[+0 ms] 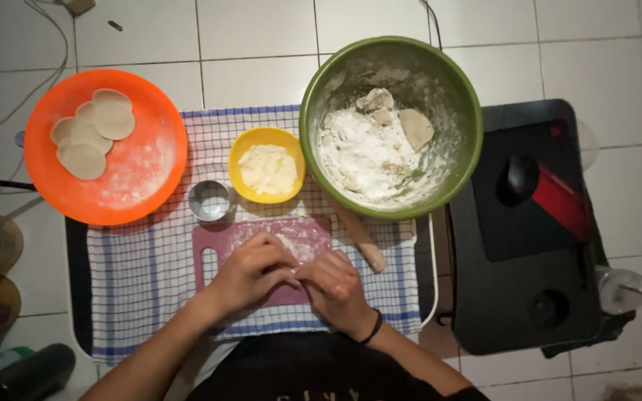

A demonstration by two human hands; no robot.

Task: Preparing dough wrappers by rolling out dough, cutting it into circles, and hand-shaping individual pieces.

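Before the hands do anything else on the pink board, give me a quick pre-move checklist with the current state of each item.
1. Both hands over the work: left hand and right hand meet, fingertips together, above the pink cutting board: ok.
2. What the fingers pinch: hidden between them: cannot tell.
3. Board floured: white dusting on its upper part: ok.
4. Filling at hand: yellow bowl holds a pale mix, just beyond the board: ok.
5. Wrappers ready: several dough rounds lie on the orange plate: ok.
6. Rolling pin lies slanted partly under the green bowl, off the board: ok.
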